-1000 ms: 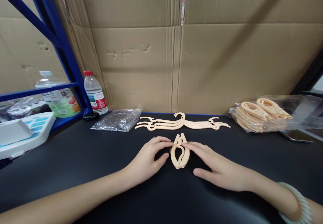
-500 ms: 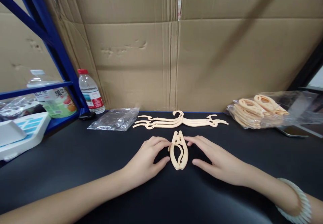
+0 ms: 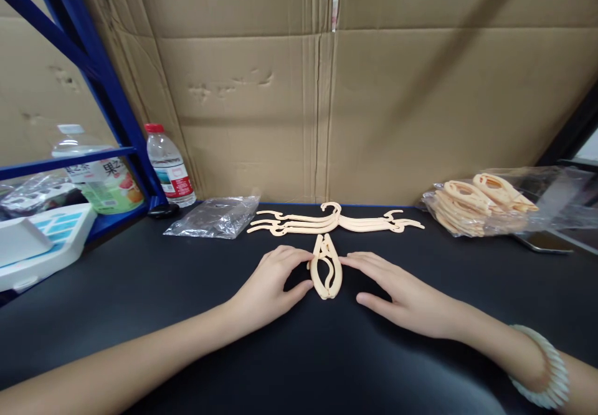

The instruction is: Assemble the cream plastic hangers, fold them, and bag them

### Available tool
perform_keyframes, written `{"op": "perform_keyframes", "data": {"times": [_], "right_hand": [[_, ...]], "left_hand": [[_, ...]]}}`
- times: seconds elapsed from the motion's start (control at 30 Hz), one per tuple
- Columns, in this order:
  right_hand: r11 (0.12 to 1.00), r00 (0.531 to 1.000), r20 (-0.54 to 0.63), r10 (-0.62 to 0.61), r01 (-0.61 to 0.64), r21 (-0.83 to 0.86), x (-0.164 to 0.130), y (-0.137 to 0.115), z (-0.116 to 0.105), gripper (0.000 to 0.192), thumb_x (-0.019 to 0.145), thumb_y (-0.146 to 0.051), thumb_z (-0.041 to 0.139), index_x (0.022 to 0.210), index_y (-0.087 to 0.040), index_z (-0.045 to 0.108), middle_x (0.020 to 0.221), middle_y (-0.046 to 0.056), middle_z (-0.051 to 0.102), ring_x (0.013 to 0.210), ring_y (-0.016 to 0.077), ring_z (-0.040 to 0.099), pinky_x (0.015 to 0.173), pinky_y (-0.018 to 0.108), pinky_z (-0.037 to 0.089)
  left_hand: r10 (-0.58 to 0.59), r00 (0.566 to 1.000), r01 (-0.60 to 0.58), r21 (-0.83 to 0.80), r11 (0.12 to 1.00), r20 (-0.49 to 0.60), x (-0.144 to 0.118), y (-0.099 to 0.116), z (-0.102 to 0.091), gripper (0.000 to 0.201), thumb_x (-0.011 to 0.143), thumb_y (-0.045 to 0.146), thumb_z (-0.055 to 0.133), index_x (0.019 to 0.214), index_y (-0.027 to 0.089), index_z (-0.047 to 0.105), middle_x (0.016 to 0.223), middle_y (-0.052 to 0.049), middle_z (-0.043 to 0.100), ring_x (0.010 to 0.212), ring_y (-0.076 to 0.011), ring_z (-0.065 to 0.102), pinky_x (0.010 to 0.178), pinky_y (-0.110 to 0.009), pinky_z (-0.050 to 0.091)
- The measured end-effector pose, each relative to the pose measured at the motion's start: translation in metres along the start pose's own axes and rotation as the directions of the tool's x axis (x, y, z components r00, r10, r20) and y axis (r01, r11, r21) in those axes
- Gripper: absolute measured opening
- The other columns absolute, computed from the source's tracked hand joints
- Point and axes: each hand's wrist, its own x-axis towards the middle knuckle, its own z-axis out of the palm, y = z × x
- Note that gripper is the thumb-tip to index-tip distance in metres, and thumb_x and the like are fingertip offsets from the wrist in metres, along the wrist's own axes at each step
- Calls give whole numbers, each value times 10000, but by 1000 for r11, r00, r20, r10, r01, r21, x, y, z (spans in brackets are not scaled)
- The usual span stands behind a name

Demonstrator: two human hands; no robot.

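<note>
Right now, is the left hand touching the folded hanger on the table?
Touching. The head view shows the left hand with fingertips on the left edge of the folded hanger.

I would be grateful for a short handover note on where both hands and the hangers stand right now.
Left hand: fingertips on the left side of the folded hanger, which lies flat on the black table.
Right hand: fingertips at its right side, palm down.
Done: unfolded hangers lie stacked just behind it.
Left: the folded one between the hands, plus folded ones in the plastic bag at right.
</note>
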Motion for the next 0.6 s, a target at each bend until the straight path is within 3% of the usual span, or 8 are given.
{"op": "perform_keyframes", "data": {"times": [0.6], "right_hand": [[997,1000,21,-1,3,-83,0,2,0,524,926,-304,487,1426,-261,336,1428,54,433,1341,226,332,1118,450,303]], "left_hand": [[20,1000,-20,33,999,10,1,-2,-2,363,814,229,607,1176,244,576,1156,-45,636,1096,-231,542,967,-408,428]]}}
